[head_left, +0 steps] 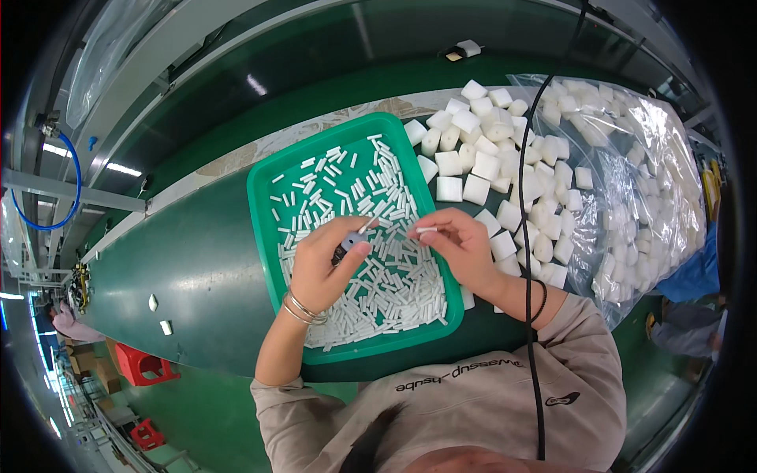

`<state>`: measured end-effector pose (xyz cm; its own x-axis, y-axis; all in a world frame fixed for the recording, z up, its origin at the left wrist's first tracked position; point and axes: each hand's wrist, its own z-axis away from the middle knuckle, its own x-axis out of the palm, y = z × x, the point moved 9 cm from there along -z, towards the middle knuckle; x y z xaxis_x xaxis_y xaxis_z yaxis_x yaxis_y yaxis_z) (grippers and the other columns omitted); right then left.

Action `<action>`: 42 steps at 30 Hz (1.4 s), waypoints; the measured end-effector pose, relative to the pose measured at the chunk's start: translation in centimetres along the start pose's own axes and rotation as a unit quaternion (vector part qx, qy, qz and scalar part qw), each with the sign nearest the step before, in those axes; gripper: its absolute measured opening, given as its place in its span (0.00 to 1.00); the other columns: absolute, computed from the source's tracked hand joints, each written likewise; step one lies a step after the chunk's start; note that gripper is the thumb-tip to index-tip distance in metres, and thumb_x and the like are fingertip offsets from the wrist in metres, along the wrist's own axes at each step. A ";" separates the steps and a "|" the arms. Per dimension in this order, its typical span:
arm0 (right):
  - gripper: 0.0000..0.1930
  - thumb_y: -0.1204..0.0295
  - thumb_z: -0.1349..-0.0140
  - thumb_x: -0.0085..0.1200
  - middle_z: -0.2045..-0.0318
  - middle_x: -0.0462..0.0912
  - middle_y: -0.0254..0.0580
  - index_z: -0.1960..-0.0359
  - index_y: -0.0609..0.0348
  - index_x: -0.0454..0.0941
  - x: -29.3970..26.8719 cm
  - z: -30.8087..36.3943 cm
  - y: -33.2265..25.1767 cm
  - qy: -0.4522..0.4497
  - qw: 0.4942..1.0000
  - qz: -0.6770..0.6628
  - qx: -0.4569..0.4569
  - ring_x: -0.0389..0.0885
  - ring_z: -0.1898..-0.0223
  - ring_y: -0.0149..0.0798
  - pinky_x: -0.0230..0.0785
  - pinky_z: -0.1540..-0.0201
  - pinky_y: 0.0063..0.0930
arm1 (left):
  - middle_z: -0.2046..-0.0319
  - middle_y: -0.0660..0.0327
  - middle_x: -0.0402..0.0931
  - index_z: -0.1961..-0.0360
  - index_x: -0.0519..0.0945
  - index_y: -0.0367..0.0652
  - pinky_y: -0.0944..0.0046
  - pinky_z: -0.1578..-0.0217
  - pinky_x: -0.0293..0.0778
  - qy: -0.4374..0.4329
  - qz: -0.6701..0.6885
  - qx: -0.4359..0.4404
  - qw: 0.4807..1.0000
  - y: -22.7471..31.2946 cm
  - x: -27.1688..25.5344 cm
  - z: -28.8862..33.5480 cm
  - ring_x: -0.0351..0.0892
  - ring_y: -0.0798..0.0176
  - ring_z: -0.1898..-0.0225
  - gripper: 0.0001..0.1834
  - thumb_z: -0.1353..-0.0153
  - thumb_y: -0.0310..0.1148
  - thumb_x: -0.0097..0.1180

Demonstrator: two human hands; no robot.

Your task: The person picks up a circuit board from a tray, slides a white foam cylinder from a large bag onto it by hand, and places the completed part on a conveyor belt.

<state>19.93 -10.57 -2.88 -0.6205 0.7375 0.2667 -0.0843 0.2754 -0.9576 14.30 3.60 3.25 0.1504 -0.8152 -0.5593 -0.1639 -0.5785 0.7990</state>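
A green plastic tray [262,229] lies under both hands, strewn with many small white sticks [386,307]. My left hand [322,264] is closed around a small grey and black device [353,241], whose exact kind I cannot make out. A thin whitish tip shows at its upper end, between my thumb and fingers. Over the tray's right side, my right hand [457,240] pinches a small white stick [426,230] between thumb and fingertips. The two hands are a short way apart.
Right of the tray are heaped white foam-like cylinders [486,165], some inside a clear plastic bag [662,189]. A black cable [527,276] hangs across the view on the right. Two small white pieces [165,327] lie left on the green table [197,260]. Red stools [142,365] stand beyond.
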 end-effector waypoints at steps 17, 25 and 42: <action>0.07 0.81 0.45 0.50 0.68 0.77 0.38 0.64 0.66 0.74 -0.6 0.0 0.7 0.017 0.999 0.051 -0.006 0.75 0.71 0.25 0.68 0.68 0.15 | 0.72 0.60 0.77 0.68 0.77 0.40 0.70 0.73 0.70 -0.024 -0.032 0.043 0.998 -0.3 1.1 0.6 0.75 0.63 0.74 0.14 0.59 0.28 0.63; 0.07 0.81 0.46 0.51 0.69 0.77 0.39 0.65 0.66 0.74 -0.8 0.0 0.5 0.033 0.998 0.044 0.025 0.75 0.71 0.24 0.68 0.70 0.15 | 0.72 0.58 0.76 0.68 0.77 0.42 0.67 0.73 0.72 -0.031 -0.049 0.063 0.996 -0.1 1.4 0.6 0.77 0.60 0.73 0.14 0.58 0.32 0.63; 0.06 0.76 0.56 0.59 0.77 0.78 0.36 0.74 0.60 0.77 2.2 0.8 -3.7 -0.044 0.919 0.318 -0.228 0.75 0.76 0.36 0.66 0.72 0.24 | 0.70 0.60 0.75 0.56 0.73 0.43 0.68 0.65 0.74 -0.036 -0.015 -0.001 0.999 0.4 2.0 1.1 0.77 0.64 0.69 0.29 0.65 0.27 0.68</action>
<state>18.26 -10.45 1.16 -0.4944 0.7909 -0.3608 0.6399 0.0502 -0.7668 13.44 1.74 2.20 0.0854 -0.7980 -0.5966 -0.1578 -0.6020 0.7827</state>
